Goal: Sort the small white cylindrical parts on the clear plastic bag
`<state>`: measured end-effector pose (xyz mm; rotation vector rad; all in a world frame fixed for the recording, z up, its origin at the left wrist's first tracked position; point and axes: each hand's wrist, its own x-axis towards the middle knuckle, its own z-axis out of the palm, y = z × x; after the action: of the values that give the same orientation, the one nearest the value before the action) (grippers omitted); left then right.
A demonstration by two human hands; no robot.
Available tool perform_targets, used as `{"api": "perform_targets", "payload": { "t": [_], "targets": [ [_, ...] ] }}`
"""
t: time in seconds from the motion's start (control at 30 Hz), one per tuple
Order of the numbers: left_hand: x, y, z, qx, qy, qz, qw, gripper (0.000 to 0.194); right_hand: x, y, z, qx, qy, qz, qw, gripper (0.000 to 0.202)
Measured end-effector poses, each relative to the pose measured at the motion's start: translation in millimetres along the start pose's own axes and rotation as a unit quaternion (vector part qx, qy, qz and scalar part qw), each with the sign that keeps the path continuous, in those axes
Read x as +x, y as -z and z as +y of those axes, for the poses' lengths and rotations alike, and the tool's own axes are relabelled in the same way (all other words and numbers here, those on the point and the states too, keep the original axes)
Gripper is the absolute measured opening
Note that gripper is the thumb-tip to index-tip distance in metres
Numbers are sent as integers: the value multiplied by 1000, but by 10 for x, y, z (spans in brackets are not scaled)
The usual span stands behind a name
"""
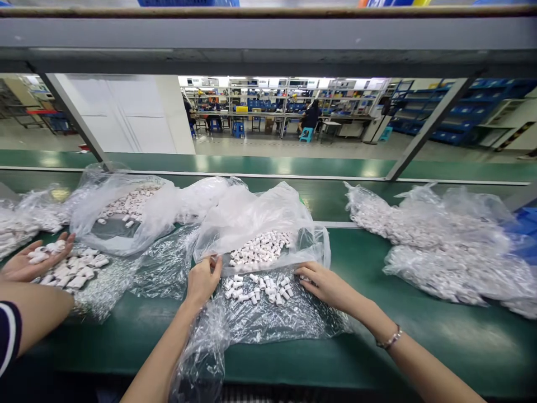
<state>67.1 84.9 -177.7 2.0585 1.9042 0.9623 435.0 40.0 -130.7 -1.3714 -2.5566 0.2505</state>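
In the head view a clear plastic bag (pixel 264 207) lies with its mouth toward me, a heap of small white tube-shaped parts (pixel 260 250) inside. My left hand (pixel 205 280) pinches the near left edge of this bag. At the near right edge, my right hand (pixel 321 284) has its fingers curled on the film; its thumb is hard to see. Between both hands, several loose white parts (pixel 260 289) are spread on a crinkled clear plastic sheet (pixel 277 319).
At the left, a co-worker's open hand (pixel 39 257) holds several white parts above a pile. Another opened bag (pixel 126 235) of parts stands beside it. Filled clear bags (pixel 444 246) cover the right side of the green table (pixel 369 341). A metal shelf beam (pixel 268 39) crosses overhead.
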Motion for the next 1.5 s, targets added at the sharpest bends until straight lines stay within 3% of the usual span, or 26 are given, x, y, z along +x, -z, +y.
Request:
{"api": "perform_targets", "payload": {
  "t": [0.2, 0.37, 0.57, 0.73, 0.87, 1.07, 1.37, 1.5],
  "targets": [
    [11, -21, -4, -3, -6, 2, 1000, 31, -52, 23, -165, -45, 22, 52, 997, 24],
    [8, -41, -37, 13, -7, 5, 1000, 32, 112, -41, -358, -16, 76, 34, 996, 25],
    [11, -37, -30, 21, -9, 4, 1000, 31, 101, -30, -272, -12, 74, 20, 997, 24],
    [17, -21, 5, 23, -1, -5, 1000, 30, -1, 55, -211, -33, 58, 51, 996, 22],
    [15, -7, 14, 19, -3, -6, 1000, 30, -4, -31, -430, -22, 50, 76, 996, 19],
    [13, 1, 0, 21, -10, -7, 1000, 33, 58, -273, -765, -21, 37, 56, 998, 19],
    [20, 6, 16, 25, -3, -19, 999, 33, -1, -166, -464, -96, 33, 76, 992, 9],
    [21, 7, 26, 22, 2, -20, 1000, 32, 69, -171, -583, -67, 41, 84, 993, 14]
  ]
}}
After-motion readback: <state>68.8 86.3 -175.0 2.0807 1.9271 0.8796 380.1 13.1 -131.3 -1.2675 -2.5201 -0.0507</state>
